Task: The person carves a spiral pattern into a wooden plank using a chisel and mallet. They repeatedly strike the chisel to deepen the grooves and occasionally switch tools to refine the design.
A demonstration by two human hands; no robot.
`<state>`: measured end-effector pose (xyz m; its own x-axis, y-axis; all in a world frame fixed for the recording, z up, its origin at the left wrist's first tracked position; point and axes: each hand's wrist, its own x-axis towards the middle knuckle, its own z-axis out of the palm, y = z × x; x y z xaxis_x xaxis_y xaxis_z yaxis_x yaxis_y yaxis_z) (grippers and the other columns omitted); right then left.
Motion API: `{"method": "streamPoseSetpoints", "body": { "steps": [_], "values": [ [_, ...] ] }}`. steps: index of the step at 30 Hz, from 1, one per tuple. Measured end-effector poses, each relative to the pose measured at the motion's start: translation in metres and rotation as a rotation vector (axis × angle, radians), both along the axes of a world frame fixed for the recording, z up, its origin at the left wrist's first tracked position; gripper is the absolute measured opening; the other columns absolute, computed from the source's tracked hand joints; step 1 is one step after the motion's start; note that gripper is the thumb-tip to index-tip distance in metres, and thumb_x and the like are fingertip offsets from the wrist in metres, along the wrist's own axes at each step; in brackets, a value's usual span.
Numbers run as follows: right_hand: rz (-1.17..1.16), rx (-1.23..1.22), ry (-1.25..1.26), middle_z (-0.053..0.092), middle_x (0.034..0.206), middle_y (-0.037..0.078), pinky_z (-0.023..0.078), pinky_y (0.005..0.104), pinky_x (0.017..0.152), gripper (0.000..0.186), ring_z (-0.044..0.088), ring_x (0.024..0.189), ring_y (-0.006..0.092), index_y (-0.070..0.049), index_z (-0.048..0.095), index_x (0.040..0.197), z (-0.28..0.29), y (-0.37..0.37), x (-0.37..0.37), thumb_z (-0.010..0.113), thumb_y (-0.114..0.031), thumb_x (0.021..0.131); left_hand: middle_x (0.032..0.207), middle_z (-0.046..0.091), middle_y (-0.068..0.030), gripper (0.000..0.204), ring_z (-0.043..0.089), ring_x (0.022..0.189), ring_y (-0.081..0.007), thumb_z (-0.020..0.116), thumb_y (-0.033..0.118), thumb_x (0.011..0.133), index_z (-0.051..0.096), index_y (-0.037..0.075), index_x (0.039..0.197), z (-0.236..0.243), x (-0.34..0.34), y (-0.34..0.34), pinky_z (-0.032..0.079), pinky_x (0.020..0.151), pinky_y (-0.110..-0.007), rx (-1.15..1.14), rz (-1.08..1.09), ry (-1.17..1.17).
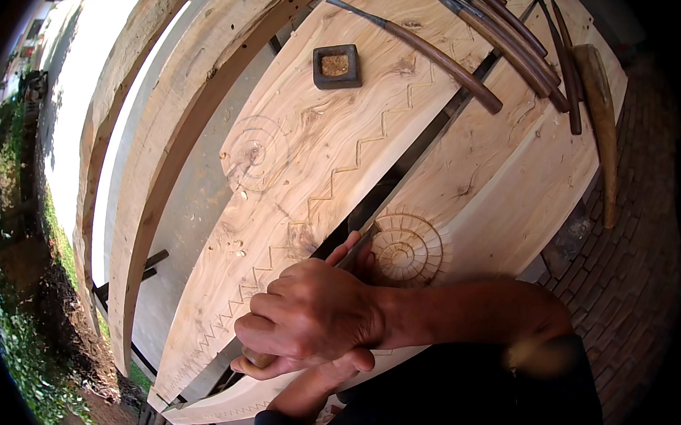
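Note:
A carving chisel (352,256) slants across the wood, its tip at the left rim of a carved round rosette (406,249) of rings and spokes. My right hand (303,314) is closed in a fist round its handle (257,358), the forearm crossing from the right. Beneath it, my left hand (337,372) is mostly hidden; it appears closed about the same tool. Fingertips show beside the blade, seemingly the left hand's. The pale wooden panel (509,196) bears the rosette, and the board (290,138) across the dark gap carries zigzag grooves and a drawn circle.
A small square dark container (337,66) with brownish contents sits on the far board. Several long-handled chisels (448,64) lie at the top right, by a wooden mallet (599,122). Curved timbers (179,136) stand at the left, and brick paving (629,290) lies at the right.

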<state>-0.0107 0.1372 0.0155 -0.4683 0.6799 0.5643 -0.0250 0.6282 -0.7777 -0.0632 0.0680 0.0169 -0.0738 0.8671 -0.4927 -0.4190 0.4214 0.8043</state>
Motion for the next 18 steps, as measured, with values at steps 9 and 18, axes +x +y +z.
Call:
{"method": "streamPoseSetpoints", "body": {
  "steps": [9,18],
  "values": [
    [-0.048,-0.015,-0.012,0.054,0.061,0.005,0.053,0.0387,0.049,0.043,0.063,0.050,0.0235,-0.010,0.058,0.075,0.0003,0.0031,-0.0048,0.087,-0.039,0.088,0.169,0.032,-0.0273,0.110,0.036,0.157,-0.0374,0.079,0.062,0.092,0.025,0.000,0.165,0.0011,-0.0036,0.0012,0.030,0.131,-0.048,-0.012,-0.015,-0.016],
    [-0.112,-0.015,0.022,0.055,0.059,0.004,0.051,0.0380,0.046,0.043,0.062,0.046,0.0228,-0.010,0.057,0.073,0.0040,0.0103,-0.0059,0.087,-0.038,0.087,0.174,0.029,-0.0285,0.117,0.034,0.162,-0.0381,0.079,0.066,0.092,0.022,-0.001,0.169,0.0029,-0.0048,0.0022,0.028,0.135,-0.049,-0.041,-0.031,-0.040]
  ]
}}
